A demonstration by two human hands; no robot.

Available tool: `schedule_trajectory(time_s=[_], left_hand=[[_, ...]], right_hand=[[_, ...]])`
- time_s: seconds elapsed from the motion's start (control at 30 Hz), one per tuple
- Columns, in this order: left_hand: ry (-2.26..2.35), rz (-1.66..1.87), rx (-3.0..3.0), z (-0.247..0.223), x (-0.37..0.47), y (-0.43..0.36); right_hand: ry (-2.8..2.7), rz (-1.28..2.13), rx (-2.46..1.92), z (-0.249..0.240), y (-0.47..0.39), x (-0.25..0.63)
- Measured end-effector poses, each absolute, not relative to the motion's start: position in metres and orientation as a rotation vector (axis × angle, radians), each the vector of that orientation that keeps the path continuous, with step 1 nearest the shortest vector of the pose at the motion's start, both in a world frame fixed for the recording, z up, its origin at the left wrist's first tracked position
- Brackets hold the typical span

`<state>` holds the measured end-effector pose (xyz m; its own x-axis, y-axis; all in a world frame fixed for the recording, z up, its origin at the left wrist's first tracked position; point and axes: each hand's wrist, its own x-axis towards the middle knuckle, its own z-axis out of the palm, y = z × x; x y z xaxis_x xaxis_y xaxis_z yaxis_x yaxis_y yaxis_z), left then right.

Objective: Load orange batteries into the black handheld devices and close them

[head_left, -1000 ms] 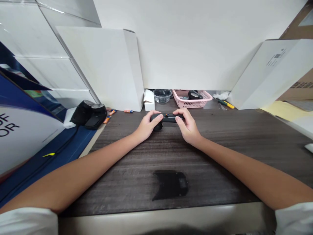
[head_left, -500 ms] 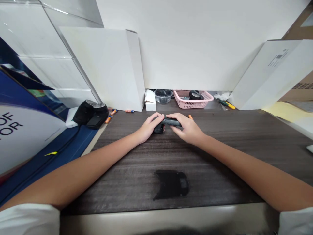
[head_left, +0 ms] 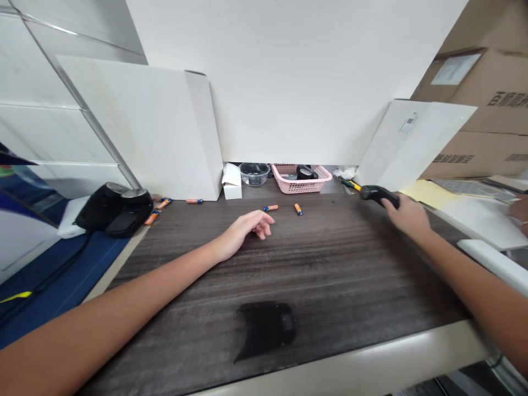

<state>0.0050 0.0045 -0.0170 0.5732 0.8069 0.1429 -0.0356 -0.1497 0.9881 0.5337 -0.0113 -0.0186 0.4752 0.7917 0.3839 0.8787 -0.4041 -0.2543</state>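
Note:
My right hand [head_left: 408,215] is wrapped round a black handheld device [head_left: 377,194] at the right of the dark wood table [head_left: 330,264]. The device's far end is close to a yellow-and-green tool [head_left: 352,184]. Nothing is held by my left hand [head_left: 249,225], which hovers over the middle with loosely curled, parted fingers. Just beyond it are two orange batteries, one lying sideways [head_left: 271,208] and one slanted [head_left: 298,209]. A flat black cover [head_left: 266,330] lies near the front edge.
A pink basket [head_left: 301,187], a clear bowl [head_left: 254,175] and a small white box [head_left: 232,181] stand at the back. Several batteries and a black twin-dial device [head_left: 119,209] are at the left. Another person's hand [head_left: 520,212] shows at the far right.
My hands have moved apart; the right one has carried the black device to the right, and the left one has let go. The view has swung right, and two batteries are now uncovered.

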Motion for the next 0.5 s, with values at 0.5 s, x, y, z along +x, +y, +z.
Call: schedule_trajectory(time_s=[0.5], left_hand=[[0.683,0.874,1.492,-0.017,0.005,0.004]], right_hand=[[-1.690,-0.532,-1.791,0.012,0.072,0.473]])
